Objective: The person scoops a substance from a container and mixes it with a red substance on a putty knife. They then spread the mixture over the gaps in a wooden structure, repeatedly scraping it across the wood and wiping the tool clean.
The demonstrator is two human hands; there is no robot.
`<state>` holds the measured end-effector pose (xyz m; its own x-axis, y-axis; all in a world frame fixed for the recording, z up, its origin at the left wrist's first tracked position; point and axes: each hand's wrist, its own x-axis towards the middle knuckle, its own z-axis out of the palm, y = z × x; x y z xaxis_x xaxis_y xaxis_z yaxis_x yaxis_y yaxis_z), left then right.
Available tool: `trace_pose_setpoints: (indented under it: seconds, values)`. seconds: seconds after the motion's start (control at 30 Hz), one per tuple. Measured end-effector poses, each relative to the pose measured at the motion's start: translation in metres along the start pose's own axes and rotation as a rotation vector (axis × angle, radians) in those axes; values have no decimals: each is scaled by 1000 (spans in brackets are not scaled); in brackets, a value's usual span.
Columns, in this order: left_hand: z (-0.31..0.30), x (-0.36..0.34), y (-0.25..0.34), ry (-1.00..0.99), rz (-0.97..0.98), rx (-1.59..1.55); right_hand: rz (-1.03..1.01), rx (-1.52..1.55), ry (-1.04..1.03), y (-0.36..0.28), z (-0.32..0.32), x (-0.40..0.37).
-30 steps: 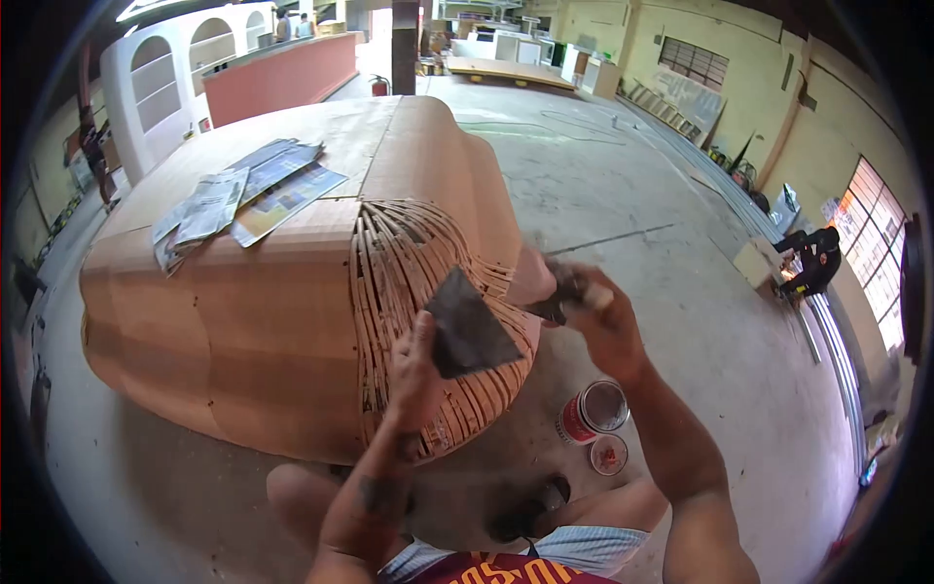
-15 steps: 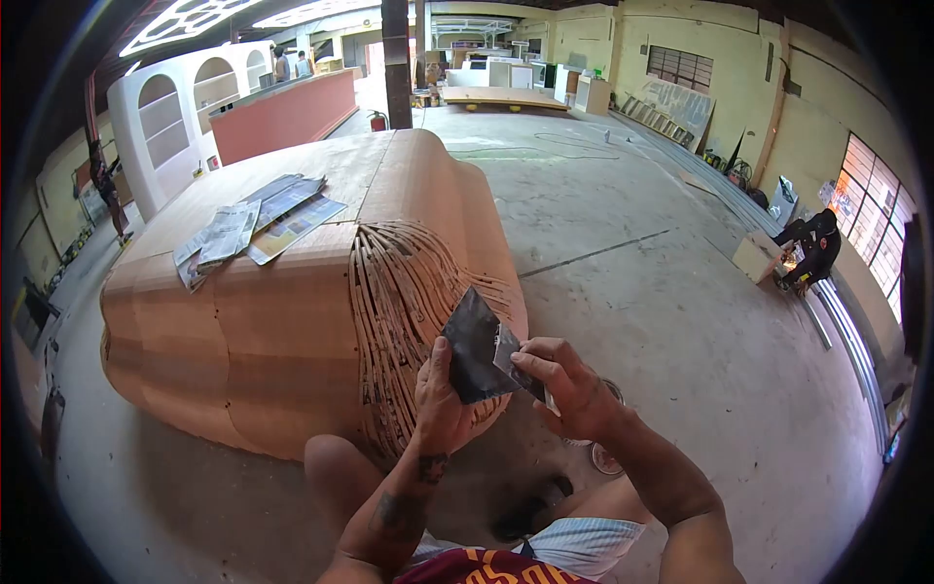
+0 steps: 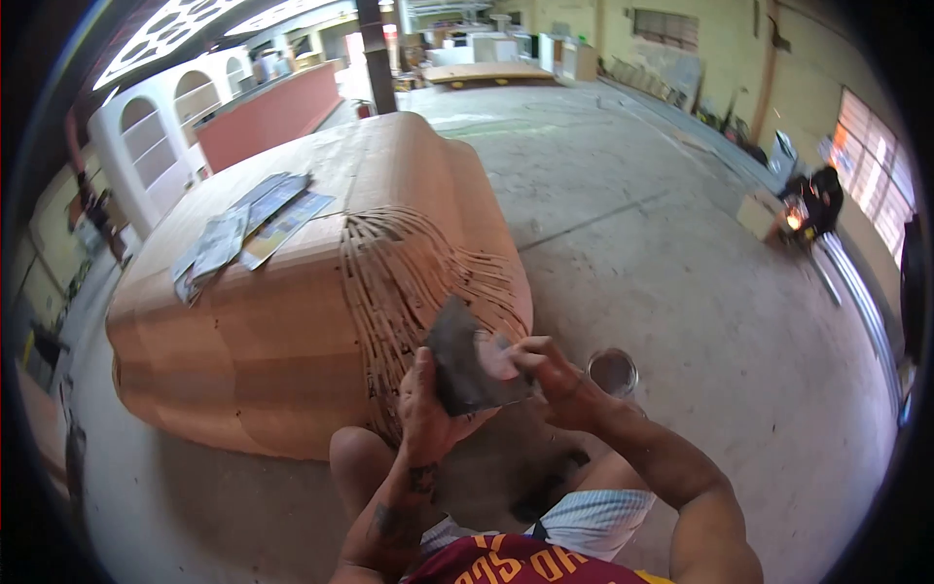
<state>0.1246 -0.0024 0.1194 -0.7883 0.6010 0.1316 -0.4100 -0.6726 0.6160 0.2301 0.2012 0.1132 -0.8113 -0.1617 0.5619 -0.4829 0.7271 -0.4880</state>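
My left hand (image 3: 428,414) grips a dark flat sheet (image 3: 467,370) by its lower left side, with the thumb on its face. My right hand (image 3: 559,380) is at the sheet's right side, its fingers pinched on a small light piece (image 3: 498,355) that is blurred and lies against the sheet. Beyond both hands stands a large curved wooden form (image 3: 272,321), whose near corner carries many thin wavy strips (image 3: 389,282). Folded newspapers (image 3: 243,229) rest on top of it.
A round can (image 3: 612,372) stands on the floor right of my right hand. At the far right a crouching person (image 3: 817,200) works beside a box (image 3: 761,212) with bright sparks. Long metal bars (image 3: 866,302) lie along the right wall. A dark post (image 3: 376,58) rises behind the wooden form.
The view has shifted. My right hand and the small piece have moved over the dark sheet, which is turned more toward me. The round can shows more fully, and the sparks are brighter.
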Motion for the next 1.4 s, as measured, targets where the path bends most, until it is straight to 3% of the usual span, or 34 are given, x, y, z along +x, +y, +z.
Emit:
trace_pose_setpoints:
  seconds: [0.1, 0.2, 0.3, 0.37, 0.43, 0.53, 0.67, 0.77, 0.83, 0.93, 1.07, 1.17, 1.27, 1.33, 1.4]
  values:
    - [-19, 3, 8, 11, 27, -49, 314, 139, -43, 44, 38, -45]
    - [-66, 18, 23, 86, 108, 47, 777, 465, 95, 90, 54, -80]
    - [-91, 44, 39, 231, 94, 104, 961, 644, 277, 177, 43, -108]
    - [-99, 65, 39, 344, 129, 143, 1110, 725, 289, 186, -1, -99]
    - [-122, 93, 44, 302, 146, 193, 1273, 814, 428, 223, -13, -101]
    - [-126, 124, 30, 380, 229, 258, 1315, 832, 510, 298, 18, -115]
    - [-105, 143, -2, 455, 320, 459, 1386, 801, 432, 359, 62, -117]
    - [-129, 141, 4, 295, 203, 407, 1390, 834, 443, 383, 90, -114]
    - [-150, 142, 21, 54, 102, 321, 1407, 819, 401, 386, 90, -105]
    - [-118, 145, 6, 320, 154, 277, 1370, 796, 394, 399, 105, -105]
    - [-120, 147, 9, 202, 108, 222, 1185, 480, 351, 405, 114, -106]
    - [-126, 147, 13, 188, 122, 226, 1201, 500, 549, 401, 127, -102]
    - [-137, 148, 27, 119, 78, 207, 1187, 342, 514, 396, 131, -103]
    - [-143, 147, 31, 7, 21, 199, 1234, 330, 435, 391, 127, -102]
    - [-144, 146, 31, 18, 16, 182, 1280, 364, 331, 384, 118, -101]
